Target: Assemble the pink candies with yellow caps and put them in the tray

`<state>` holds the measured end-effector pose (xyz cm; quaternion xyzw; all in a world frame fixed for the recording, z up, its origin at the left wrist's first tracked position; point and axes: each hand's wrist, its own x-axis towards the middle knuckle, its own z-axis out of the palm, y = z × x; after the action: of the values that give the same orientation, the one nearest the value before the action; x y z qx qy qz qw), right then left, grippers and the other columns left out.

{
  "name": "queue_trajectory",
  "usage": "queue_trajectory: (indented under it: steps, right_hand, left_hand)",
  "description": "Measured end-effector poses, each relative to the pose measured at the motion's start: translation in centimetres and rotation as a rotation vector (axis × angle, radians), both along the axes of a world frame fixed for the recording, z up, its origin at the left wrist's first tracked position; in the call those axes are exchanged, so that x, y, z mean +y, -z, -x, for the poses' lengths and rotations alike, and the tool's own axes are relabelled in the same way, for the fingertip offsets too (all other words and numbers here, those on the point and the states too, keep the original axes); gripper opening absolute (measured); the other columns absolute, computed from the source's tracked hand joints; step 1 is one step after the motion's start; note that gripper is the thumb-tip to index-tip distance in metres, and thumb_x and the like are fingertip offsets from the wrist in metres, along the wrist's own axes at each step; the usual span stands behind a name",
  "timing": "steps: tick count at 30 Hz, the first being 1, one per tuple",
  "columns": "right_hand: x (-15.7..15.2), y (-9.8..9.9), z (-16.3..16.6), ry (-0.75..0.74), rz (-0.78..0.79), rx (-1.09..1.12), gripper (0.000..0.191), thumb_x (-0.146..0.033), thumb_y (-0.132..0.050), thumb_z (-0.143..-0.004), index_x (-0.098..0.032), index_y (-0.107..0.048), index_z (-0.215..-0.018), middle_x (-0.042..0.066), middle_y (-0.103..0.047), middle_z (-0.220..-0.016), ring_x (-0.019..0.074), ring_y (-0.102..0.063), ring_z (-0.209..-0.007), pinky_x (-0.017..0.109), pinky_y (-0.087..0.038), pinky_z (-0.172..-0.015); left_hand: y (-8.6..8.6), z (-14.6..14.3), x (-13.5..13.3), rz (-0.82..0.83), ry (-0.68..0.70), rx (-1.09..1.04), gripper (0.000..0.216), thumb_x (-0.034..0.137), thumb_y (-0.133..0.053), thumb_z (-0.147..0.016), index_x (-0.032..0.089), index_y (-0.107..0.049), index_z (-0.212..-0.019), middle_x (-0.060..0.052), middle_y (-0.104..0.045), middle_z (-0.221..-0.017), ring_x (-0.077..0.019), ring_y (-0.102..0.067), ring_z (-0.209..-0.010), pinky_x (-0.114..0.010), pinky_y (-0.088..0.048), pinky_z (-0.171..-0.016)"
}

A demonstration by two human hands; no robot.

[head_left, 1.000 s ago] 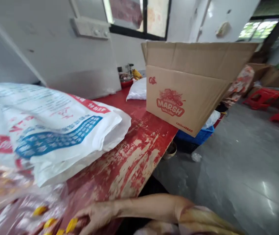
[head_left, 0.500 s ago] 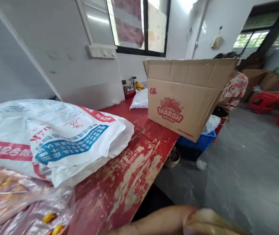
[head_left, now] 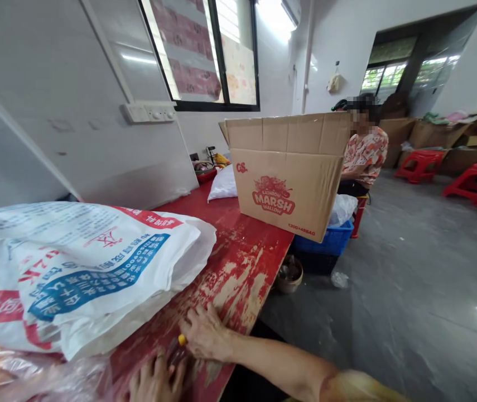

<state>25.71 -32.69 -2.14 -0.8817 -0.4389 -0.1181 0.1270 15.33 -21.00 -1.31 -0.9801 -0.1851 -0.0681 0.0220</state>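
Note:
At the bottom, my right hand point(head_left: 207, 334) rests low over the red table point(head_left: 259, 245), its fingers curled at a small yellow-capped item point(head_left: 182, 339). The item's dark, see-through body reaches toward my left hand point(head_left: 158, 379), where it lies between thumb and forefinger. Its exact kind is too small to make out. My left hand is cut off by the lower edge. A clear plastic bag point(head_left: 71, 379) lies to the left. Above it rests a big white printed sack point(head_left: 108, 268) with red and blue bands.
A cardboard carton point(head_left: 288, 178) stands on the table's far end. Beyond it sits a person in a patterned top point(head_left: 374, 153). Below are a blue crate point(head_left: 326, 243) and a small tub point(head_left: 290, 276). Red stools point(head_left: 420, 166) stand at right; a white bag point(head_left: 223, 184) lies behind the carton.
The view has shifted, so the carton and sack appear further left. Both hands have come into sight over the table; earlier only a forearm showed. The yellow-capped item is now at my fingers.

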Motion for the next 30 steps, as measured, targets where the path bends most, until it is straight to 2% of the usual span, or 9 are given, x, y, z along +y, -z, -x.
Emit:
queue_trajectory:
  steps: [3,7,11,14,17,20,22,26,30]
  right_hand:
    - [-1.5,0.0,1.3,-0.078,0.075,0.083,0.068,-0.047,-0.057,-0.082,-0.013,-0.037,-0.136,0.019,-0.034,-0.141,0.0336,-0.034,-0.126,0.054,-0.038,-0.094]
    - [-4.5,1.4,1.9,-0.112,0.078,0.168,0.078,-0.050,-0.057,-0.083,-0.014,-0.027,-0.145,0.020,-0.015,-0.151,0.0317,-0.025,-0.135,0.051,-0.028,-0.104]
    - [-8.0,4.5,1.5,-0.150,-0.054,0.091,0.081,-0.050,-0.051,-0.085,-0.007,-0.021,-0.147,0.022,-0.018,-0.150,0.0296,-0.021,-0.138,0.049,-0.023,-0.107]
    - [-10.2,5.5,1.8,-0.200,-0.091,0.037,0.081,-0.050,-0.050,-0.087,-0.007,-0.017,-0.148,0.023,-0.019,-0.149,0.0300,-0.021,-0.138,0.049,-0.022,-0.108]
    - [-9.1,4.7,1.5,-0.210,-0.061,0.029,0.085,-0.052,-0.055,-0.083,-0.007,-0.020,-0.147,0.024,-0.014,-0.150,0.0323,-0.018,-0.138,0.051,-0.022,-0.108]
    - [-5.8,2.2,0.8,-0.237,0.076,0.054,0.099,-0.060,-0.064,-0.074,-0.009,-0.021,-0.147,0.026,-0.007,-0.151,0.0378,-0.012,-0.139,0.059,-0.018,-0.106]
    - [-3.8,0.4,0.2,-0.282,0.174,0.067,0.108,-0.067,-0.069,-0.065,-0.013,-0.024,-0.146,0.026,-0.014,-0.149,0.0410,-0.015,-0.136,0.063,-0.017,-0.103]
    - [-1.8,-0.9,-1.7,-0.444,0.240,0.033,0.065,-0.060,-0.053,-0.084,-0.022,-0.040,-0.135,0.013,-0.042,-0.133,0.0269,-0.046,-0.111,0.046,-0.040,-0.091]
    - [-2.2,0.3,-1.5,-0.294,0.134,0.011,0.047,-0.048,-0.049,-0.089,-0.018,-0.045,-0.125,0.009,-0.052,-0.107,0.0215,-0.049,-0.094,0.036,-0.046,-0.079]
  left_hand:
    - [-0.8,1.8,-1.7,-0.021,-0.003,-0.026,0.068,0.049,-0.048,-0.082,0.007,-0.046,-0.135,-0.023,-0.039,-0.144,-0.0396,-0.031,-0.135,-0.060,-0.027,-0.102]
    - [0.0,5.1,-1.8,0.053,-0.041,-0.103,0.090,0.060,-0.058,-0.077,0.007,-0.030,-0.144,-0.023,-0.024,-0.151,-0.0363,-0.013,-0.143,-0.059,-0.009,-0.112]
    - [2.6,9.3,-1.8,0.115,-0.165,-0.115,0.101,0.065,-0.063,-0.070,0.007,-0.027,-0.145,-0.025,-0.023,-0.151,-0.0376,-0.011,-0.143,-0.060,-0.004,-0.112]
    - [3.3,11.1,-3.0,0.126,-0.258,-0.120,0.103,0.065,-0.064,-0.069,0.007,-0.026,-0.145,-0.026,-0.022,-0.151,-0.0375,-0.012,-0.143,-0.061,-0.007,-0.111]
    - [2.7,10.2,-2.5,0.116,-0.247,-0.107,0.103,0.067,-0.063,-0.069,0.004,-0.029,-0.144,-0.026,-0.022,-0.151,-0.0368,-0.013,-0.143,-0.057,-0.011,-0.113]
    - [0.9,7.5,-0.5,0.115,-0.088,-0.042,0.099,0.065,-0.063,-0.071,0.006,-0.030,-0.144,-0.023,-0.023,-0.152,-0.0353,-0.018,-0.142,-0.051,-0.017,-0.113]
    - [-0.2,5.7,0.8,0.109,0.030,0.019,0.090,0.060,-0.062,-0.074,0.012,-0.033,-0.144,-0.020,-0.024,-0.153,-0.0363,-0.025,-0.139,-0.053,-0.024,-0.109]
    - [0.1,2.3,4.4,0.099,0.227,0.120,0.051,0.040,-0.050,-0.084,0.025,-0.054,-0.132,-0.009,-0.041,-0.146,-0.0322,-0.046,-0.125,-0.047,-0.039,-0.098]
    - [1.1,0.9,6.4,0.070,0.352,0.191,0.042,0.029,-0.042,-0.081,0.025,-0.067,-0.115,-0.007,-0.063,-0.125,-0.0269,-0.058,-0.109,-0.040,-0.042,-0.097]
